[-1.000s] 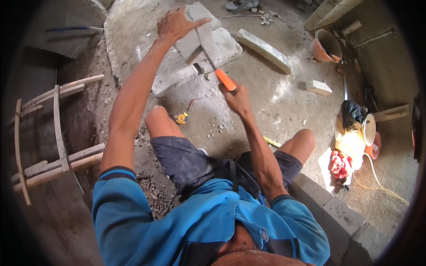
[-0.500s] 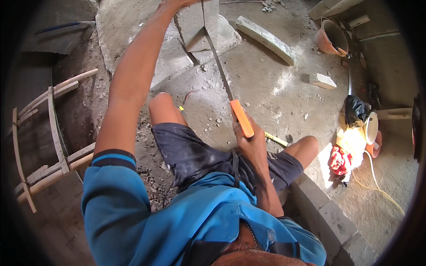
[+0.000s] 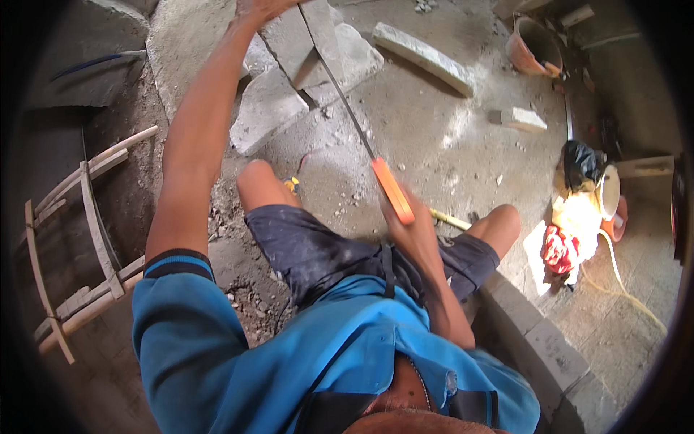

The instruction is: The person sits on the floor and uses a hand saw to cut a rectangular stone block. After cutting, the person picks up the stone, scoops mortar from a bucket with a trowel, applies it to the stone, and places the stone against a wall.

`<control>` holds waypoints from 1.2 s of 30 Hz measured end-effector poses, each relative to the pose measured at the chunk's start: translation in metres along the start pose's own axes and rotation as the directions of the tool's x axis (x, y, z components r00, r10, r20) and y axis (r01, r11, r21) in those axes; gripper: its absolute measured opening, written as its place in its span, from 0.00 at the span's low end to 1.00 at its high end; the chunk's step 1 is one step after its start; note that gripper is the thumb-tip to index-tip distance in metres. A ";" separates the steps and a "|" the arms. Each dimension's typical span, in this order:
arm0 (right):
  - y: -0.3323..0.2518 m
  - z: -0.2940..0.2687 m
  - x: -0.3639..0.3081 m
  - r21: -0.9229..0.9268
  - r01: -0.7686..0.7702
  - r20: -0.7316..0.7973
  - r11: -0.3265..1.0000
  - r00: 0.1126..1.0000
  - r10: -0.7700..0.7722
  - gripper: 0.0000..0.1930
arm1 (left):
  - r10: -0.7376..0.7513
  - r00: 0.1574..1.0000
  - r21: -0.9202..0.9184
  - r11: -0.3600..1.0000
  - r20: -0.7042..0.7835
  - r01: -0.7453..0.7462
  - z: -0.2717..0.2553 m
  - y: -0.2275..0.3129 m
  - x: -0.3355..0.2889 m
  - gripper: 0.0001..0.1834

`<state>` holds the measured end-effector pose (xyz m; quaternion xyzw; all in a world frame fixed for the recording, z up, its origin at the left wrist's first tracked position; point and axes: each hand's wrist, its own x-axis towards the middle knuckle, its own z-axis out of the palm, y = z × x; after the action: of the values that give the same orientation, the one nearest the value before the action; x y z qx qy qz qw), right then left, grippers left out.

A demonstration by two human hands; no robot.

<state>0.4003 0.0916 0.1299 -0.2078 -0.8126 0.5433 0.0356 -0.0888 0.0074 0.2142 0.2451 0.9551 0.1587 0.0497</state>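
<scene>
My right hand (image 3: pixel 413 226) is closed round the orange handle (image 3: pixel 392 192) of a hand saw. Its long thin blade (image 3: pixel 349 108) slants up and away to the left, against a pale grey block (image 3: pixel 288 42) near the top edge. My left hand (image 3: pixel 264 9) lies at the far end of that block, beside the blade's tip; the frame's top edge cuts off its fingers. Broken pale slabs (image 3: pixel 267 108) lie under and around the block. A small yellow-and-dark object (image 3: pixel 291 184) lies by my left knee, and a yellow-handled tool (image 3: pixel 450 219) by my right knee.
A long pale block piece (image 3: pixel 425 59) and a short one (image 3: pixel 524 119) lie on the dusty floor. An orange bucket (image 3: pixel 533 47) stands far right. Bags (image 3: pixel 578 163) and red-and-white cloth (image 3: pixel 560 248) sit at right. A wooden ladder-like frame (image 3: pixel 94 210) is at left; grey blocks (image 3: pixel 557 354) line the lower right.
My right hand and the saw handle have shifted only slightly. The view has tilted a little, so the block and my left arm appear further left.
</scene>
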 end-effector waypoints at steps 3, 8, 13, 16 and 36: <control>-0.022 -0.026 -0.035 0.029 -0.118 0.021 0.993 0.993 0.118 0.25 | 0.014 1.000 0.037 0.999 0.011 -0.014 0.010 0.014 0.000 0.57; 0.016 0.039 0.119 0.066 -0.003 -0.003 0.998 1.000 0.003 0.20 | 0.032 0.998 0.084 0.996 -0.057 -0.027 0.019 0.010 -0.002 0.61; 0.023 0.029 0.158 -0.040 -0.043 -0.131 0.998 0.991 0.038 0.21 | 0.177 0.984 -0.034 0.984 -0.005 -0.177 0.063 0.046 0.030 0.62; 0.005 0.037 0.061 -0.077 -0.019 -0.001 0.997 1.000 0.018 0.23 | 0.051 0.991 -0.040 0.998 -0.120 -0.056 0.020 -0.022 0.007 0.61; -0.003 0.001 -0.026 0.016 -0.079 -0.005 0.997 0.997 0.079 0.25 | 0.045 0.993 0.038 0.998 -0.106 -0.041 0.011 0.000 -0.015 0.54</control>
<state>0.4231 0.0798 0.1361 -0.2411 -0.7994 0.5500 0.0181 -0.0732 0.0032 0.2044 0.2575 0.9536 0.1556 -0.0091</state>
